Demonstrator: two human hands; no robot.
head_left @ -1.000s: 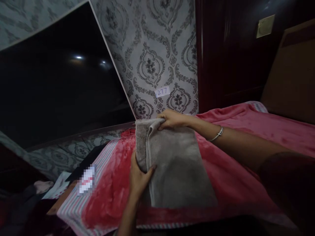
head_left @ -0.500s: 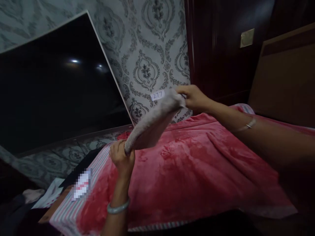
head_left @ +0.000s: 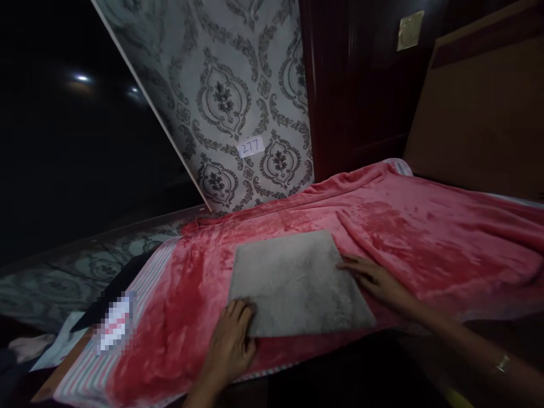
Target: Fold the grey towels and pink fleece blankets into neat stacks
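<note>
A grey, soft-looking square mat (head_left: 293, 283) lies flat on a red plush blanket (head_left: 191, 317). At its lower left corner is my left hand (head_left: 233, 337), with the fingers bent over the edge and the thumb lower down, closed on that corner. My right hand (head_left: 378, 280) rests at the mat's right edge. Its fingers stretch out and touch the edge without wrapping round it. Whatever is under the mat is hidden.
A large dark screen (head_left: 85, 147) stands at the left. Behind is a patterned wall with a paper label (head_left: 250, 147) reading 277. A brown board (head_left: 480, 107) leans at the right. A blurred-out white item (head_left: 114, 326) lies on the blanket's striped border.
The mat, held up in both hands before, now lies flat on the blanket. Both hands have come down with it, and the right hand's fingers have loosened. The view has tilted downward.
</note>
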